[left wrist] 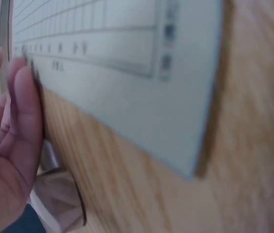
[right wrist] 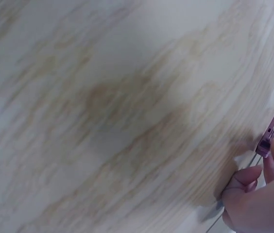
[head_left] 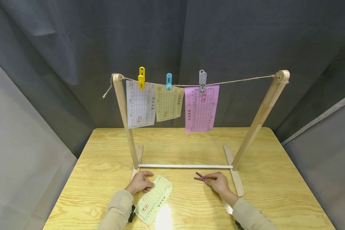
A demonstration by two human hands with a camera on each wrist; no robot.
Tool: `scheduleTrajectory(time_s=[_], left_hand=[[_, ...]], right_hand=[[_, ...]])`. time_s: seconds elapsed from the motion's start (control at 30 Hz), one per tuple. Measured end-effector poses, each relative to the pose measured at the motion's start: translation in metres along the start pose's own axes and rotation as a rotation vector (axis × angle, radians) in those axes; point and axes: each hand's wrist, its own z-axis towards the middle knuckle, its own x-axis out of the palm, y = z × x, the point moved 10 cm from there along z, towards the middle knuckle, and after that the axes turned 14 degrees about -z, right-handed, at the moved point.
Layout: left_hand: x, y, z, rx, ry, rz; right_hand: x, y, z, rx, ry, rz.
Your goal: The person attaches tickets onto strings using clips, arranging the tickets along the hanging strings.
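A pale yellow-green printed slip (head_left: 156, 198) lies slantwise on the table. My left hand (head_left: 141, 182) is at its upper left edge, fingertips touching or just over the paper; in the left wrist view, the thumb stands apart from the fingers (left wrist: 27, 102). Low over the table on the right, my right hand (head_left: 218, 182) pinches a purple clothespin (head_left: 200, 177). That clothespin (right wrist: 271, 135) also shows at the right edge of the right wrist view, between thumb and fingers.
Behind the hands stands a wooden rack (head_left: 260, 119) with a string (head_left: 241, 80) across its top. Hanging there are a white slip (head_left: 139, 103) under a yellow clothespin (head_left: 141, 78), a yellow slip (head_left: 169, 103) under a blue one (head_left: 168, 81), and a pink slip (head_left: 201, 111) under a grey one (head_left: 202, 81).
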Motion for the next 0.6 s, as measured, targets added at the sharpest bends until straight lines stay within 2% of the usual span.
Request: scheduleTrajectory(time_s=[0.33,0.6], left_hand=[[0.006,-0.011,-0.001,0.089,-0.053,0.211],[0.006,-0.019,-0.007,0.095,-0.108,0.347]], right_hand=[[0.005,0.003,0.002,-0.017,0.006,-0.026],[0.01,0.009,0.002,-0.025,0.002,-0.035]])
